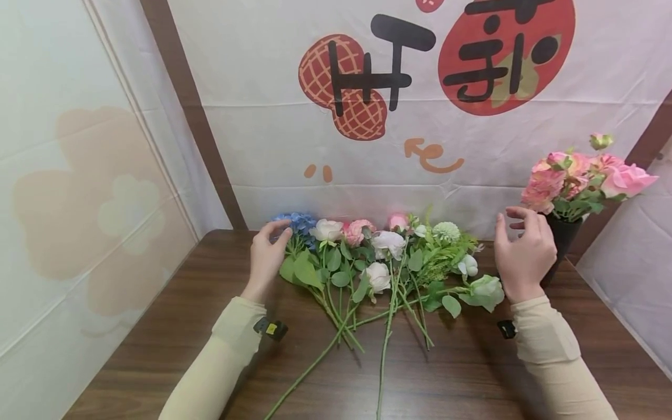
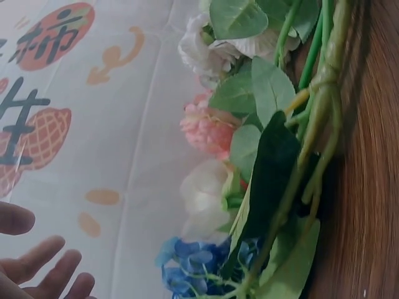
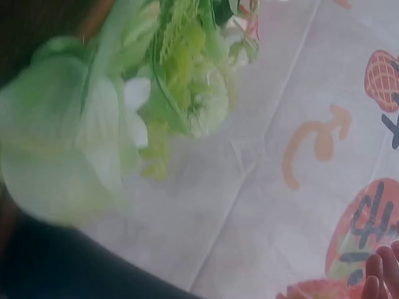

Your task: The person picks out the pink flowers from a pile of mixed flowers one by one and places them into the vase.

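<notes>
My left hand (image 1: 266,254) hovers by the blue hydrangea (image 1: 300,226) at the left end of a row of artificial flowers; its fingers (image 2: 53,261) are spread and loosely bent around nothing. On the right, my right hand (image 1: 525,254) is raised beside a black vase (image 1: 562,236), palm inward, with nothing in its grasp. Pink flowers (image 1: 574,175) stand in that vase. Nearest the right hand on the table lies a pale green rose (image 1: 485,291). Between the hands are white roses (image 1: 379,277), a pink carnation-like bloom (image 1: 359,231) and a round green pompom flower (image 1: 447,231).
Long green stems (image 1: 385,356) cross each other and run toward the front of the brown wooden table (image 1: 210,321). Behind the flowers hangs a white printed cloth (image 1: 252,128); another cloth wall (image 1: 79,204) closes the left side.
</notes>
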Demonstrator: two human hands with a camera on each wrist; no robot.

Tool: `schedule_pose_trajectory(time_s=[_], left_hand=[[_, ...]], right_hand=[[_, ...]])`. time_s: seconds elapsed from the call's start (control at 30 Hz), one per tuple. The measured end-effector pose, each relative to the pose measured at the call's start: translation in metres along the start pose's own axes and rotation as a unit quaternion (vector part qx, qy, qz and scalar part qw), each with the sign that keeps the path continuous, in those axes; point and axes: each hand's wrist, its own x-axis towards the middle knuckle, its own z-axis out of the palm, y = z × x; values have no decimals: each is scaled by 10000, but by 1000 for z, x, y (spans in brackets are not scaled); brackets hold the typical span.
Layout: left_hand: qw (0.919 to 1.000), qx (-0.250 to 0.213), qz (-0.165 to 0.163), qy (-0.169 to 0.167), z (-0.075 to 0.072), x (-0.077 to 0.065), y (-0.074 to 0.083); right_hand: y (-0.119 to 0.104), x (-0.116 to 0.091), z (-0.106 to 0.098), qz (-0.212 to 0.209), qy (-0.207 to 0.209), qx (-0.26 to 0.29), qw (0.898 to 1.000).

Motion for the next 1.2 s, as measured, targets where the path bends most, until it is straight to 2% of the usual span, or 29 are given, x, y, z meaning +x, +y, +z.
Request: schedule_pose_trajectory(time_s=[0.23, 0.5, 0.67, 0.93, 1.2], left_hand=[[9999, -43, 40, -87, 17, 1, 2], [9995, 221, 141, -153, 34, 3, -4], [9995, 201, 100, -209, 42, 2, -5], [9991, 210, -62, -354, 57, 3, -2], [9989, 116, -228, -385, 64, 1, -5]], right_hand=[[-1, -14, 12, 237, -195, 74, 9995], [1, -26, 27, 440, -449, 101, 9980], [0, -31, 33, 555, -587, 74, 9967], [-6, -34, 40, 797, -1245, -113, 9890], [-11, -38, 47, 948, -1872, -205, 9775]])
